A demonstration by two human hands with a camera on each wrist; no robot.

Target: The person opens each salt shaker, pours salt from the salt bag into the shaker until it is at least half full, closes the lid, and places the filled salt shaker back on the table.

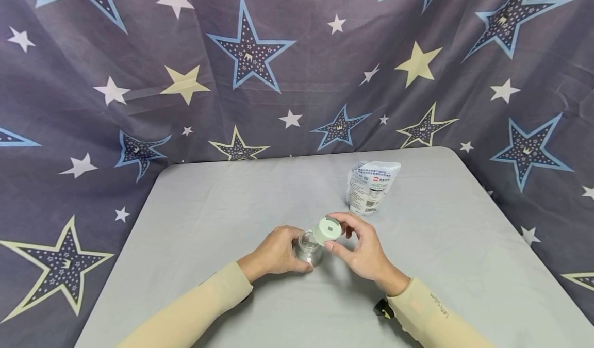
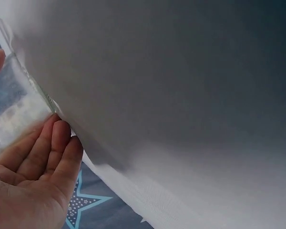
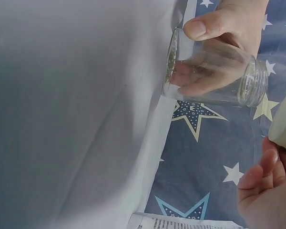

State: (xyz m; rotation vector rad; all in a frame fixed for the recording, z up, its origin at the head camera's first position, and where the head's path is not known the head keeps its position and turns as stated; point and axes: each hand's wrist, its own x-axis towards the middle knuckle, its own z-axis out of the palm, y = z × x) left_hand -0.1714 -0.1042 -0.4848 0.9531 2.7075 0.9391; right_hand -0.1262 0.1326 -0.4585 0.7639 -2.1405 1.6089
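A clear glass jar [image 1: 309, 255] with a threaded neck stands uncovered on the table. My left hand [image 1: 277, 251] holds it from the left, fingers behind and thumb in front. In the right wrist view the jar [image 3: 207, 76] looks see-through, with my left hand's fingers visible behind the glass. My right hand [image 1: 364, 247] grips a pale green lid [image 1: 330, 229] between thumb and fingers, tilted beside the jar's mouth. The lid [image 3: 283, 126] is apart from the neck in the right wrist view. The left wrist view shows the left hand [image 2: 38, 167] only partly.
A white printed pouch [image 1: 370, 188] stands upright on the grey table [image 1: 223, 209], behind and to the right of the hands. Dark cloth with stars [image 1: 297, 69] hangs behind and beside the table. A small black object [image 1: 383, 309] shows under the right wrist.
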